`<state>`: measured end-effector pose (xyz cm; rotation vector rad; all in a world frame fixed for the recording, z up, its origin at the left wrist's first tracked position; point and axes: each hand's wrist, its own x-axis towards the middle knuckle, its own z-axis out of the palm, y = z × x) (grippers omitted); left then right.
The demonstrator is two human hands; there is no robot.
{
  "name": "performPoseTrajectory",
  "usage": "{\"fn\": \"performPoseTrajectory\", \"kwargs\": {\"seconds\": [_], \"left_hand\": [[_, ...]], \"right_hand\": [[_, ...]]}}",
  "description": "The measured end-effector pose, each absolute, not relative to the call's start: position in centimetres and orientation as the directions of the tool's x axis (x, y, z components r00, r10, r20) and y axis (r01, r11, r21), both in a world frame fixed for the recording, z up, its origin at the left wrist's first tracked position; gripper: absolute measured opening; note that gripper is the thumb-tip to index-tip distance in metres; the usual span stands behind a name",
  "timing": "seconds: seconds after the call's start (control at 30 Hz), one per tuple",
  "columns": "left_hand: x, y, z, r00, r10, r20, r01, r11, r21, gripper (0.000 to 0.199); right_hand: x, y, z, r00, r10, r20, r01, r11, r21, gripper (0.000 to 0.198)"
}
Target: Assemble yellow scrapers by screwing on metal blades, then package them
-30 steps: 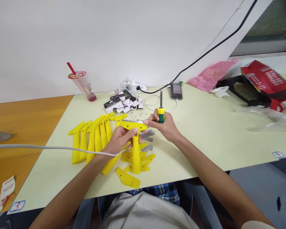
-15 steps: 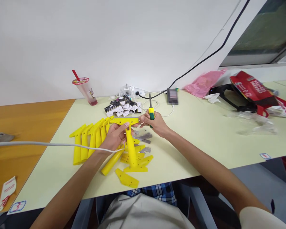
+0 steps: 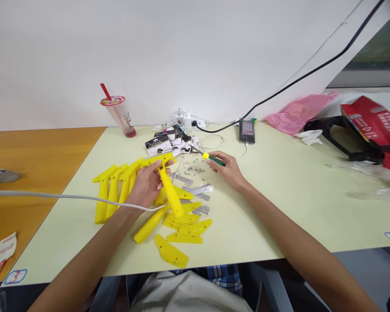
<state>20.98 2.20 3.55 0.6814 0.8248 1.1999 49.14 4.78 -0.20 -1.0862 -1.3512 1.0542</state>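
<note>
Hands (image 3: 145,184): yellow scraper (image 3: 171,191) in left (image 3: 143,187), screwdriver (image 3: 206,156) right (image 3: 230,170)

A tall translucent plastic cup (image 3: 119,118) with a red straw (image 3: 105,92) is standing near the white wall (image 3: 195,52). A thick black cable (image 3: 299,80) is running down to a white power strip (image 3: 200,125). Farther right, a crumpled pink plastic bag (image 3: 297,115) is lying near a red package (image 3: 373,123) with white print.

A plain, pale grey shirt (image 3: 190,292) is worn at the bottom centre; blue-and-white checked cloth (image 3: 225,277) is seen just above it.
</note>
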Motion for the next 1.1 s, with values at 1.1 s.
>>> {"fn": "performPoseTrajectory", "kwargs": {"seconds": [1.1], "left_hand": [[22.4,0.7,3.1,0.185,0.963,-0.195,-0.391,0.255,0.884,0.039]], "right_hand": [[48.5,4.4,-0.2,0.168,0.933,0.318,-0.01,0.324,-0.946,0.047]]}}
